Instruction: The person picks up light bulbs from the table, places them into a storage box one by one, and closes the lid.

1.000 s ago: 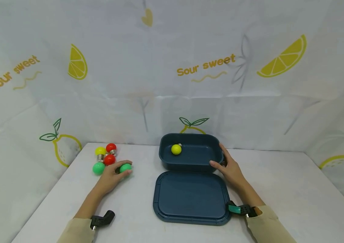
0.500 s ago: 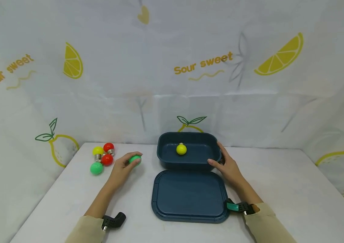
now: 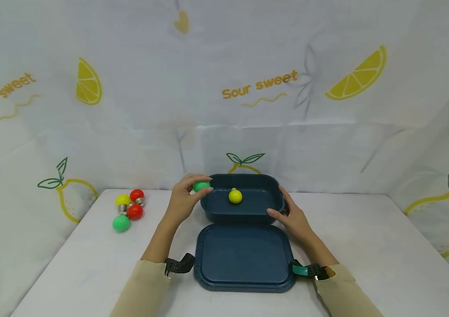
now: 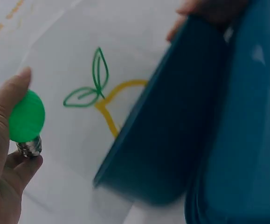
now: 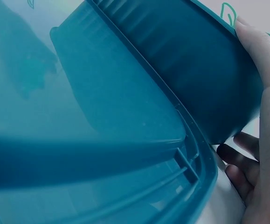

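Observation:
My left hand pinches a green light bulb between thumb and fingers, at the left rim of the dark blue box. In the left wrist view the metal screw base of the green bulb points down toward the fingers. Inside the box lies one yellow light bulb. My right hand grips the right end of the box, its thumb at the rim in the right wrist view and the other fingers curled low against the wall.
In front of the box lies its flat dark blue lid. On the left of the white table several bulbs sit in a cluster: a yellow bulb, red bulbs and another green bulb. A printed curtain hangs behind.
My left hand has carried the green bulb rightward and away from me, from beside the cluster to the box's left rim. The yellow bulb in the box has rolled slightly. My right hand keeps its hold.

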A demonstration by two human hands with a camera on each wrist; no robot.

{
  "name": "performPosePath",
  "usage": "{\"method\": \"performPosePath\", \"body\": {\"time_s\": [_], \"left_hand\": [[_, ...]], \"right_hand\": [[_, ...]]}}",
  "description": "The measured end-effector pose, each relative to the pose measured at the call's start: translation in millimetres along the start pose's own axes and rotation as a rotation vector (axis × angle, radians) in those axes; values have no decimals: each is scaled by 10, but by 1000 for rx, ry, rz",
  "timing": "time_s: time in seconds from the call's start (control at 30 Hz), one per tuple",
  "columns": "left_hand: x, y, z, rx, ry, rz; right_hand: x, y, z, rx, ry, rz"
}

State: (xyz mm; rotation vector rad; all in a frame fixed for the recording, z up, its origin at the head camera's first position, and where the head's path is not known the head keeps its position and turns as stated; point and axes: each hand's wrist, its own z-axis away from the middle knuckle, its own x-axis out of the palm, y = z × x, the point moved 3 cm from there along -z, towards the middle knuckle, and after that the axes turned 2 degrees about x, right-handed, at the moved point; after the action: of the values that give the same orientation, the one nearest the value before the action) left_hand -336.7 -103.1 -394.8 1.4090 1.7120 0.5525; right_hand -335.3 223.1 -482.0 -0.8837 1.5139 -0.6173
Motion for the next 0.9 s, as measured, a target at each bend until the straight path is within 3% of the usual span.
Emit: {"method": "performPosePath", "body": {"time_s": [0.2,0.5,0.6,0.9], "left_hand": [[201,8,-117,18,34,39],[423,-270,-97,-12,-27,-148],[464,-343,-69,-29,-36,-198],[504,-386,-40,0,-25,-221]], "right_hand": [[19,-43,-4,-4,-16,-16],[-20,-66,-23,-24,-8,-12],[-11,-53,-12,-13,-4,-6],[-7,-37,24,-7,8,-15]]}}
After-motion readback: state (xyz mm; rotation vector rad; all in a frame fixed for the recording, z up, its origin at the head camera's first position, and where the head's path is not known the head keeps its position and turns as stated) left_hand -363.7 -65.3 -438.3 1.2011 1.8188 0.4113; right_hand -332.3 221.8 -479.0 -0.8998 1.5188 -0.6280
